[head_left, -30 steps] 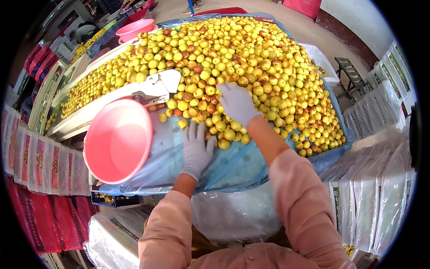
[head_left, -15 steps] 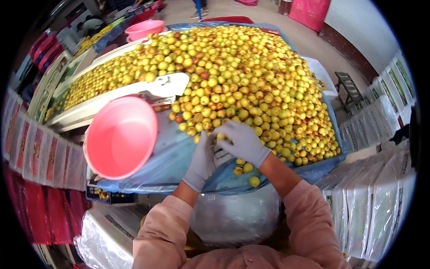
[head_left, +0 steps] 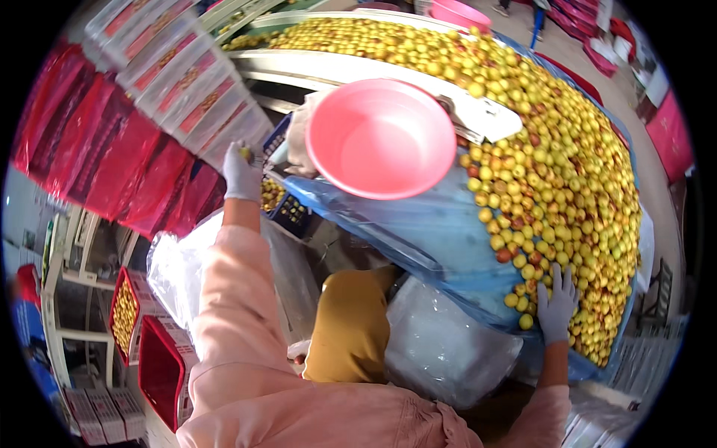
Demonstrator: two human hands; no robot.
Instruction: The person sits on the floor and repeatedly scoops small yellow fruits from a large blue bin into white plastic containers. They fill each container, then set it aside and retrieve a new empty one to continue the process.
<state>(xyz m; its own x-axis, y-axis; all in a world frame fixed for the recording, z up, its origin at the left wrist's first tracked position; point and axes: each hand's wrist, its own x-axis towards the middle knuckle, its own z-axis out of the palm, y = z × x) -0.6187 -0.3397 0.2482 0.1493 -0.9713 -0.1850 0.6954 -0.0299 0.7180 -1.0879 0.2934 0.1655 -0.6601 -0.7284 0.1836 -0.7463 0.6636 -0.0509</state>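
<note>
A broad heap of small round yellow-green fruit with red-brown patches, apparently jujubes point(head_left: 553, 194), lies on a table lined with blue plastic sheet point(head_left: 418, 231). My right hand point(head_left: 556, 308), in a pale glove, rests at the heap's near edge with its fingers spread. Far to the left, my gloved left hand point(head_left: 240, 176) is closed round a jujube point(head_left: 246, 154). It is held out beside a dark blue crate point(head_left: 287, 216) with some jujubes in it. An empty pink basin point(head_left: 381, 138) stands between my hands, on the table's left part.
Behind the basin runs a white-edged chute point(head_left: 336, 69) full of jujubes. Patterned boxes in clear plastic point(head_left: 187, 78) and red-wrapped stacks point(head_left: 104, 160) stand at the left. Red crates point(head_left: 160, 366) sit at lower left. A clear plastic bag point(head_left: 448, 336) hangs below the table's near edge.
The view has swung to the left. My hands, together at the heap's near edge before, are now far apart: the left has reached out left past the basin, the right stays by the fruit.
</note>
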